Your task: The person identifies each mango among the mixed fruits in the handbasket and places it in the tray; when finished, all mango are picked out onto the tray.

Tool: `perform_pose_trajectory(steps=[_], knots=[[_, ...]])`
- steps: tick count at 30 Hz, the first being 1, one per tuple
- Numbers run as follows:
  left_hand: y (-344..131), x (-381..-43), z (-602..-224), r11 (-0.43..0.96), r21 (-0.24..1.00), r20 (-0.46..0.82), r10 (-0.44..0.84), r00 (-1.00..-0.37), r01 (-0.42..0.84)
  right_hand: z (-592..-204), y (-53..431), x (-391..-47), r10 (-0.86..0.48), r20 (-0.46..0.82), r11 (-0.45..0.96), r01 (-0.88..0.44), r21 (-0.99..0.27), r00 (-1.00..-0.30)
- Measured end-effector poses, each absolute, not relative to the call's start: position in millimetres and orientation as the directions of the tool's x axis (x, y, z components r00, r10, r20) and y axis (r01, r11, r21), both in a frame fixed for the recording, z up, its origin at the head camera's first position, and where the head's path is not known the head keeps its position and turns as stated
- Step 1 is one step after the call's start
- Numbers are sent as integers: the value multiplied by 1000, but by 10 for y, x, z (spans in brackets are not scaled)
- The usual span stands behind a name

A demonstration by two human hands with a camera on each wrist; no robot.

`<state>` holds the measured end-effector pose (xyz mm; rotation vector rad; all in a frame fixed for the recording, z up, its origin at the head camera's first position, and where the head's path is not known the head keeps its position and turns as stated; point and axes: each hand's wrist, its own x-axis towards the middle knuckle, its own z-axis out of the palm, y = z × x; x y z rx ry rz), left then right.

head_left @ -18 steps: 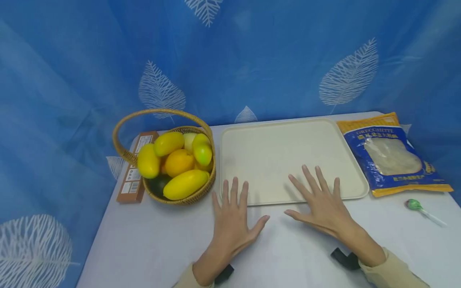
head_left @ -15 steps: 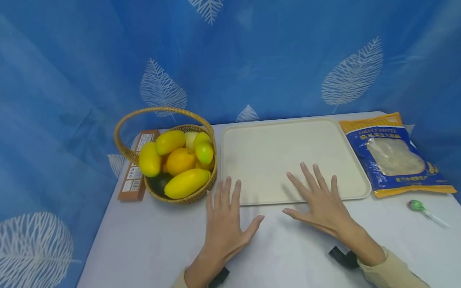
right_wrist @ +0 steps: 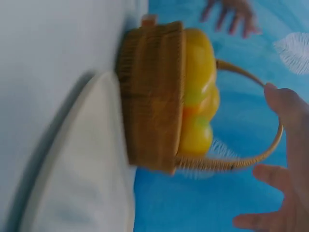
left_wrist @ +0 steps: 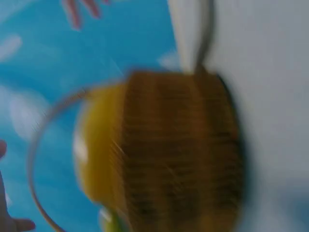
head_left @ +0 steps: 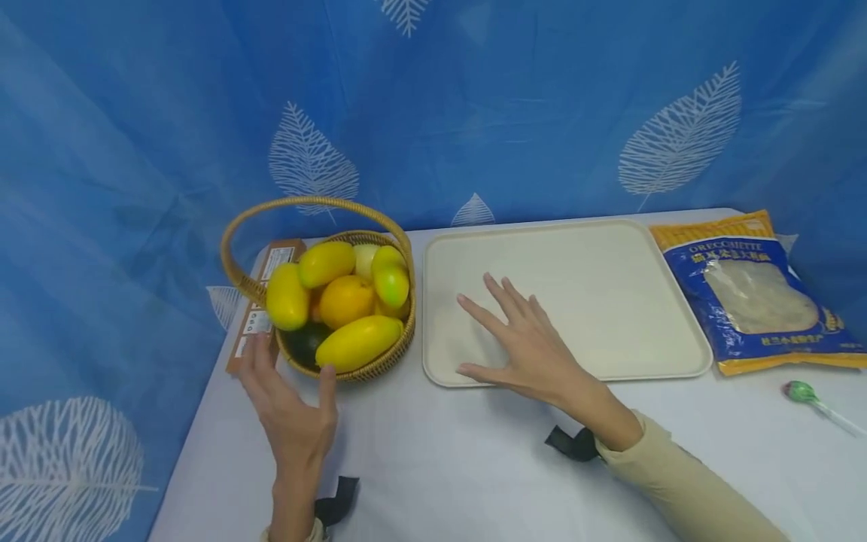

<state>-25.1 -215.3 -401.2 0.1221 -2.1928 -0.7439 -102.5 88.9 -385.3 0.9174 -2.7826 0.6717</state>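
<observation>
A woven basket (head_left: 386, 365) with a tall arched handle (head_left: 314, 201) holds yellow mangoes (head_left: 359, 344), an orange (head_left: 347, 301) and a dark green fruit. My left hand (head_left: 291, 414) hovers at the basket's front left, thumb and fingers spread apart, holding nothing. Over the left part of a cream tray (head_left: 623, 301) my right hand (head_left: 531, 350) reaches toward the basket with spread fingers, also holding nothing. In the right wrist view, the basket (right_wrist: 149, 96) stands beside the tray's edge, and the right hand's fingers overlap the handle. The left wrist view is blurred, with the basket (left_wrist: 178, 150) large in it.
A brown box (head_left: 281, 256) with white labels lies behind the basket's left side. Right of the tray is a blue and yellow orecchiette bag (head_left: 759, 301), with a green lollipop (head_left: 802, 391) in front of it. A blue leaf-patterned curtain (head_left: 508, 113) hangs behind the white table.
Both hands have moved left. The left hand has gone from the tray's front edge to the basket's front left, and the right hand has crossed over the tray toward the basket.
</observation>
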Motion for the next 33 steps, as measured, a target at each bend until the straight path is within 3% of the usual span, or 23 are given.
perform_pose_trajectory(steps=[6, 10, 18, 26, 33], knots=[[-2459, -286, -4275, 749, 646, 602, -380, -702, 148, -3771, 387, -1131, -636, 393, 528, -746, -406, -665], [-2501, -272, -4409, 645, 746, 514, -401, -758, 165, -3781, 112, -1190, -665, 443, 439, -795, -419, -601], [-2505, -348, -4501, 530, 835, 393, -380, -837, 152, -3865, -187, -1303, -679, 458, 370, -806, -462, -574], [-2486, -370, -4551, 537, 834, 375, -380, -846, 129, -3925, -286, -1337, -676, 428, 367, -778, -510, -600], [-2520, -364, -4560, 549, 825, 391, -386, -835, 133, -3996, -355, -1363, -701, 421, 341, -789, -512, -576]])
